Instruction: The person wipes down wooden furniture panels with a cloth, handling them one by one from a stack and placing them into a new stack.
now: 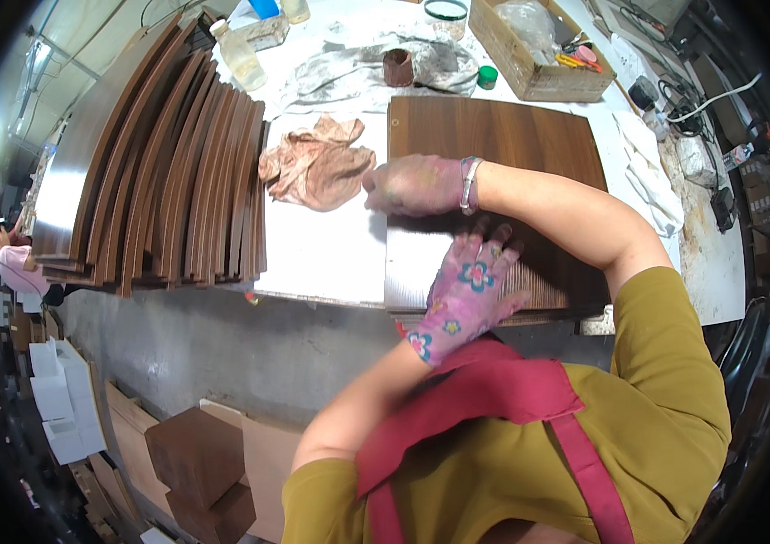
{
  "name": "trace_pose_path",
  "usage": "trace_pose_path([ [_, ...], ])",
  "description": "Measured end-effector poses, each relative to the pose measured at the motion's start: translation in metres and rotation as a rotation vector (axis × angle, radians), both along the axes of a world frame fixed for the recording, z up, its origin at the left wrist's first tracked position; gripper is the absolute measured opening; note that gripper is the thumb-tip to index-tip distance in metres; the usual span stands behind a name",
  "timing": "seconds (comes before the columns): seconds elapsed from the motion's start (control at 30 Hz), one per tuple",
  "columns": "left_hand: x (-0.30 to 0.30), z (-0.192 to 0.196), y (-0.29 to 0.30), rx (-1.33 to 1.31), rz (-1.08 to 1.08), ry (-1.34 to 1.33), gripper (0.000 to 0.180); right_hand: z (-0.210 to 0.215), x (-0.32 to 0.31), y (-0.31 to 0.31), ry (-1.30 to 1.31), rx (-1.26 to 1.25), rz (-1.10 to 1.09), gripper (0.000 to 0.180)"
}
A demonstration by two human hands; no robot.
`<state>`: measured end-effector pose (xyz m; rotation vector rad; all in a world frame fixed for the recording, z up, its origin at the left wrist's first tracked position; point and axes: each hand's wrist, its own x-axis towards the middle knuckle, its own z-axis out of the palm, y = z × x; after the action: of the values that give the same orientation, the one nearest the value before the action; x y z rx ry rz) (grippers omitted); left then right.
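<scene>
A dark brown wooden panel [493,136] lies flat on the white worktable [321,263]. My left hand [468,295], in a pink flowered glove, rests flat on the panel's near part with its fingers spread. My right hand [416,184], in a stained pinkish glove with a bracelet at the wrist, reaches across to the panel's left edge with its fingers curled. I cannot tell whether it holds anything. A crumpled, stained pink rag [317,163] lies on the table just left of that hand.
A row of brown wooden panels [167,172] stands on edge at the left. Behind are plastic bottles [240,54], a grey cloth [358,72], a brown cup [397,67], a cardboard box [539,54] and white cloths [652,172]. Cardboard boxes [194,453] sit on the floor. Another person [18,263] is at the far left.
</scene>
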<state>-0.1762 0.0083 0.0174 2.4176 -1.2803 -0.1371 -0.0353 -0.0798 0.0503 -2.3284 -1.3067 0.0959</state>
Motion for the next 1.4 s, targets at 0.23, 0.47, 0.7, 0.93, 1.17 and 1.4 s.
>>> trace_pose_path([
  [0.23,0.001,-0.001,-0.003,0.167,-0.026,0.067,0.076,-0.029,0.111,-0.054,-0.214,-0.021,-0.155,0.016],
  [0.47,0.004,-0.006,0.005,-0.067,-0.013,0.086,0.075,-0.006,0.151,-0.074,-0.064,0.086,-0.665,0.02],
  [0.7,0.064,-0.013,-0.002,-0.183,-0.224,0.219,0.062,0.021,-0.023,-0.126,0.209,0.619,-0.945,0.019],
  [0.93,0.233,0.008,-0.05,-0.064,-0.152,-0.242,0.083,-0.01,-0.24,-0.073,0.247,0.659,-1.266,0.018],
  [1.17,0.344,-0.028,-0.073,0.064,-0.081,0.338,0.064,-0.041,-0.222,-0.053,-0.215,0.741,-1.321,0.015],
  [1.4,0.357,0.052,-0.072,-0.126,-0.076,0.515,0.034,-0.011,-0.238,-0.087,0.048,1.162,-1.412,0.023],
])
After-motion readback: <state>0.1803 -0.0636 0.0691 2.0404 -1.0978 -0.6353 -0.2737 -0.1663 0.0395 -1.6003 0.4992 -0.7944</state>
